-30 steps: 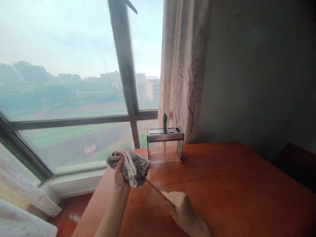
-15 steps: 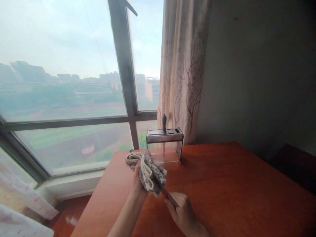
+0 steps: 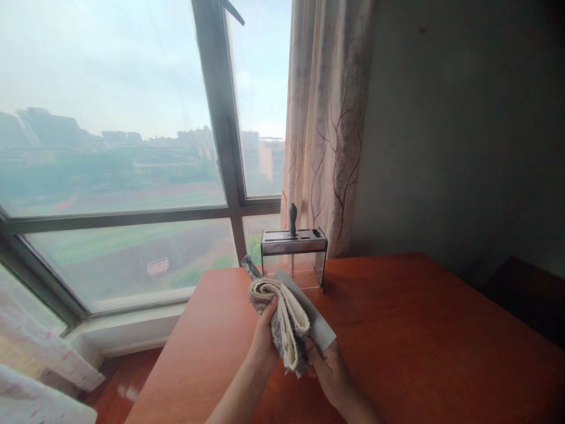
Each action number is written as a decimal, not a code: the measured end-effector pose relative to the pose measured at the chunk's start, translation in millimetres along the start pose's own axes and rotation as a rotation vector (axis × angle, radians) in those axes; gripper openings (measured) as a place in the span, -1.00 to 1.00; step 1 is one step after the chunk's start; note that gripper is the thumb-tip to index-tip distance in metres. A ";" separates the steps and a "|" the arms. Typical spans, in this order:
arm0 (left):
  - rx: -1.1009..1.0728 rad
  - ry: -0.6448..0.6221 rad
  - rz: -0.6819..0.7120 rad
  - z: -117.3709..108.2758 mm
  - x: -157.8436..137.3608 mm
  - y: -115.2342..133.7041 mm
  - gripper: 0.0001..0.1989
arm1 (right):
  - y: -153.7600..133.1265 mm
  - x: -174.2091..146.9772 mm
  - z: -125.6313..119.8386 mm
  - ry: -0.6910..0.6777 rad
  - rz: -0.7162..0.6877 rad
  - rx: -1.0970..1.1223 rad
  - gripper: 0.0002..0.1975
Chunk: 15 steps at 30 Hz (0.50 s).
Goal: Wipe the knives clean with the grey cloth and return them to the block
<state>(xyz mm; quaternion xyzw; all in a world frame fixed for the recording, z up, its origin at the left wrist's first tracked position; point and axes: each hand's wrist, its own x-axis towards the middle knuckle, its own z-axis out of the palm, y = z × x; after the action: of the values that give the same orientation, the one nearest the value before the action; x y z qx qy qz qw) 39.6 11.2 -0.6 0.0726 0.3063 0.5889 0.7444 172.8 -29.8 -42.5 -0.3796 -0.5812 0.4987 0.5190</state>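
Observation:
A folded grey-and-cream cloth (image 3: pixel 286 321) is gripped by my left hand (image 3: pixel 265 335), its thumb pressed on the upper folds. Behind the cloth a cleaver (image 3: pixel 312 312) slants from upper left to lower right. Its dark patterned handle pokes out past the cloth's upper left, and its broad grey blade shows along the right side. My right hand (image 3: pixel 330 366) is closed at the blade's lower end, close against the cloth; its fingertips are partly hidden. Part of the blade is covered by the cloth.
A knife block (image 3: pixel 295 242) with clear sides stands beyond my hands, a dark-handled tool upright in it. It sits on the reddish-brown wooden table (image 3: pixel 397 318). Large windows (image 3: pixel 110 165) lie to the left, and a patterned curtain (image 3: pixel 329 118) hangs behind.
The cloth and cleaver have shifted right and slightly down. The blade, seen nearly edge-on before, now shows its flat side, and more of the handle shows. Both hands have come closer together.

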 end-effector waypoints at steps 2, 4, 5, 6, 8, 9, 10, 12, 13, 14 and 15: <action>-0.010 0.022 0.072 0.1 0.7 10.6 -0.77 | 2.4 -1.4 1.5 -0.047 0.009 -0.004 -0.64; -0.019 0.033 0.143 0.4 0.4 21.1 -0.80 | 5.5 -2.5 3.6 -0.080 -0.001 -0.047 -0.61; -0.023 0.032 0.168 0.6 -0.2 25.9 -0.81 | 6.9 -2.9 4.4 -0.096 -0.001 -0.066 -0.59; -0.029 0.027 0.185 0.8 -0.9 30.4 -0.82 | 7.9 -3.4 4.9 -0.109 0.001 -0.079 -0.56; -0.053 0.017 0.220 0.9 -2.3 39.1 -0.83 | 8.6 -4.5 4.4 -0.123 0.007 -0.101 -0.52; -0.070 0.016 0.250 0.5 -2.8 43.7 -0.82 | 8.2 -5.2 3.4 -0.120 0.010 -0.117 -0.51; -0.087 0.019 0.286 -0.1 -3.0 48.5 -0.80 | 7.4 -5.9 2.1 -0.113 0.010 -0.142 -0.50; -0.104 0.038 0.357 -2.1 -2.6 58.6 -0.78 | 5.0 -7.2 -1.0 -0.106 0.004 -0.208 -0.50; -0.099 0.053 0.384 -3.5 -2.0 63.4 -0.77 | 3.5 -7.5 -2.4 -0.111 -0.013 -0.252 -0.51; -0.085 0.072 0.406 -5.0 -1.1 67.9 -0.77 | 1.9 -7.4 -3.6 -0.120 -0.056 -0.311 -0.53; -0.065 0.092 0.422 -6.6 -0.1 71.9 -0.78 | 0.3 -7.0 -4.5 -0.132 -0.123 -0.387 -0.55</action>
<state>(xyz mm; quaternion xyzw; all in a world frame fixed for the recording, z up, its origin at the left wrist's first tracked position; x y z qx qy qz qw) -23.9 30.7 27.9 0.0842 0.2987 0.7439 0.5919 178.4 -35.6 -44.5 -0.4025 -0.7209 0.3689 0.4268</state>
